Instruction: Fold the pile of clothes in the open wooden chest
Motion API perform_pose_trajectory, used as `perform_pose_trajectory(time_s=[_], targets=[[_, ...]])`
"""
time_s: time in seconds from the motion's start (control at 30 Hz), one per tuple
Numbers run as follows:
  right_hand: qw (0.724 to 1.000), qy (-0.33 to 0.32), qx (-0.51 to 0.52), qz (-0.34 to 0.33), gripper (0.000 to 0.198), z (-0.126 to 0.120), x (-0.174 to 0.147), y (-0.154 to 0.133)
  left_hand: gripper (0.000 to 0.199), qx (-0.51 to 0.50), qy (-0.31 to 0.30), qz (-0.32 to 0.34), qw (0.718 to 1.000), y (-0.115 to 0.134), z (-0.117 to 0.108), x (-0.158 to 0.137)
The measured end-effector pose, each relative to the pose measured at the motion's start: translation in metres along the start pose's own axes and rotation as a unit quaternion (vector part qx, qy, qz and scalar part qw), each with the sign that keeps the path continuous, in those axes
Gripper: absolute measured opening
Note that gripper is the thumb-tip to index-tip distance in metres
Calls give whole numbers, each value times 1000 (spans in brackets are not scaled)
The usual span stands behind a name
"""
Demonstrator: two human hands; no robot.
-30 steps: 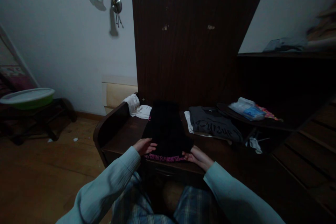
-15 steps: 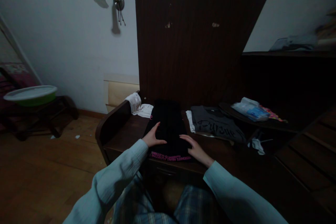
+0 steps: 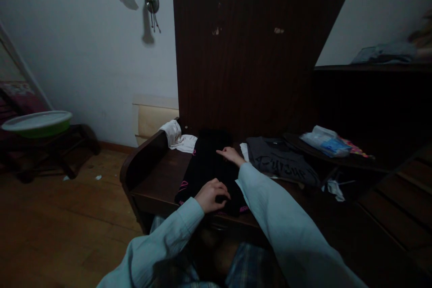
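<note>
From the head view, I see the black garment point(image 3: 204, 166) spread lengthwise on the dark tabletop point(image 3: 153, 182), likely so both ends stay in reach. The left hand point(image 3: 212, 195) curls half-closed over its near end; I can't tell whether it pinches cloth. The right hand point(image 3: 232, 155) lies farther up, index finger stretched out, seemingly gripping nothing, perhaps to steady the fabric. The grey shirt point(image 3: 283, 162) sits to the right, leaving the garment room.
</note>
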State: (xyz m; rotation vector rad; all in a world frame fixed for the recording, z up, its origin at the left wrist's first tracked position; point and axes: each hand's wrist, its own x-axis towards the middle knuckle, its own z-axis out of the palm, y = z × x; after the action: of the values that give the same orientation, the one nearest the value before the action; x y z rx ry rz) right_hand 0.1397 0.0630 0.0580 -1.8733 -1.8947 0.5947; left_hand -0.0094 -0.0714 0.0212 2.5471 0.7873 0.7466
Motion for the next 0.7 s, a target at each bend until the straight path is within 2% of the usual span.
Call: perform_pose_trajectory(time_s=[0.07, 0.17, 0.33, 0.57, 0.7], targets=[[999, 9, -26, 25, 39, 12, 10, -4, 19, -32, 20, -15, 999, -2, 1, -2], [997, 21, -60, 54, 33, 25, 17, -6, 16, -74, 54, -43, 995, -4, 3, -5], [993, 27, -91, 65, 26, 29, 30, -5, 15, -107, 75, -47, 990, -5, 5, -7], [994, 53, -92, 29, 34, 33, 36, -2, 17, -122, 75, -47, 989, -8, 9, -6], [990, 95, -96, -31, 38, 44, 24, 5, 17, -126, 91, -38, 987, -10, 11, -6]])
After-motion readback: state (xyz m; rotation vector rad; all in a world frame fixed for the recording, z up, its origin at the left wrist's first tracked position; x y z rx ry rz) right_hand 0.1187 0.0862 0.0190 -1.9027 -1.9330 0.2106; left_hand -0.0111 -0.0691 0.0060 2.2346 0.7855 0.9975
